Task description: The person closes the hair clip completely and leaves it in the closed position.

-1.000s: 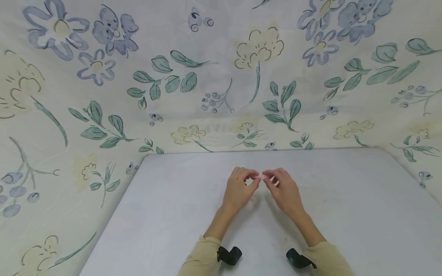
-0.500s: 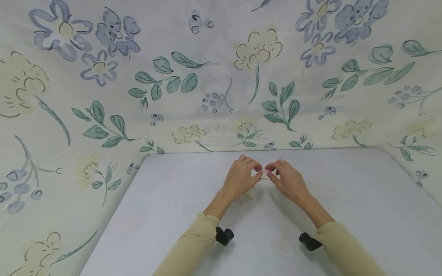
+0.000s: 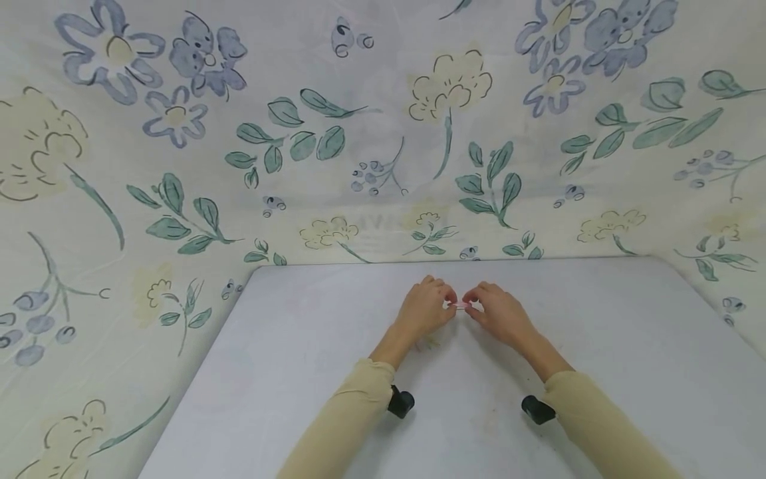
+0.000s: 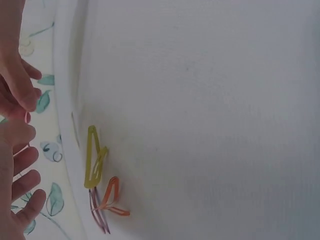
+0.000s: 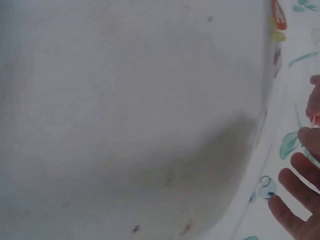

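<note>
Between my hands, above the far part of the table, is a small pink hair clip [image 3: 460, 305], mostly covered by fingertips. My left hand [image 3: 423, 309] pinches its left end, and my right hand [image 3: 501, 314] pinches the other. In the left wrist view only a pink sliver of the clip shows, and the lower fingers of my left hand [image 4: 20, 175] are spread. Snap hair clips lie on the table near the left hand: a yellow one [image 4: 89, 160], an orange one [image 4: 113, 192] and purple ones [image 4: 102, 220].
The white table [image 3: 299, 346] ends at a floral cloth [image 3: 383, 133] hanging behind and at the left. A thin strip [image 4: 75, 129] lies near the table's far edge, its kind unclear. Black wrist cameras [image 3: 401, 402] sit at both sleeves.
Both forearms have reached farther forward. Over the last half second the hands have come a little lower and closer together, with the pink hair clip still between them.
</note>
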`<state>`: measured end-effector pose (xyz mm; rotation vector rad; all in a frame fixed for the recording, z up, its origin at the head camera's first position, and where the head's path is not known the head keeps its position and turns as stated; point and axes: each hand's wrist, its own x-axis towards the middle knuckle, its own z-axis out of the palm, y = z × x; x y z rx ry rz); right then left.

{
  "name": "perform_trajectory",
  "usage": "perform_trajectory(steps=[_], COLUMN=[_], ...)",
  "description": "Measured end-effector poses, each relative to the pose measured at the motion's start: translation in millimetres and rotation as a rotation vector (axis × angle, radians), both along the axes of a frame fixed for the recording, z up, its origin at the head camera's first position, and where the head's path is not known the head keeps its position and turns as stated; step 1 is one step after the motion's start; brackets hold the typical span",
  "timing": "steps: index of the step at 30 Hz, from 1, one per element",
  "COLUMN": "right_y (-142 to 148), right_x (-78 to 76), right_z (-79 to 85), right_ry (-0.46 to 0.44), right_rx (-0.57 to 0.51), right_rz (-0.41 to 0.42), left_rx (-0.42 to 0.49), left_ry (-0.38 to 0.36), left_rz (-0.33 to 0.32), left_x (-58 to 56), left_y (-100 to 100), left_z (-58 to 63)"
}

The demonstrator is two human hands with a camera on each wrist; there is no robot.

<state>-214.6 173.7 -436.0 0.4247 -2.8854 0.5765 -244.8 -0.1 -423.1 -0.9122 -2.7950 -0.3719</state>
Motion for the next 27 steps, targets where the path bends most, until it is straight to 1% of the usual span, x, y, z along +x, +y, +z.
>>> perform_trajectory(steps=[3,6,10,16,22,27], right_y=[0.5,0.1,-0.4,-1.9,-4.1,-6.0], right_x=[-1.6,-2.9,-4.9,-6.5,-7.0,-8.3], right_z=[-5.0,-10.0,-15.8,-21.5,-23.9,-25.1], right_ry=[-0.015,-0.027,-0.050,-0.092,-0.053,-0.073], right_rx=[0.032,0.047,0.048,0.045,0.073,0.086], right_rz=[-0.012,-0.019,-0.024,-0.022,-0.035,-0.052], left_rx=[-0.025,-0.047,-0.076,-0.126,-0.166,-0.169], left_ry=[-0.026,-0.035,-0.054,-0.078,-0.058,-0.035], left_rz=[0.011,0.025,0.043,0.064,0.086,0.113], left_x=[-2.0,-2.6,-2.6,-1.4,-2.6,-2.7], left_y=[4.2,6.8,9.4,12.9,16.1,17.1], left_z=[-4.7,-10.0,-15.7,-19.0,-24.0,-26.8])
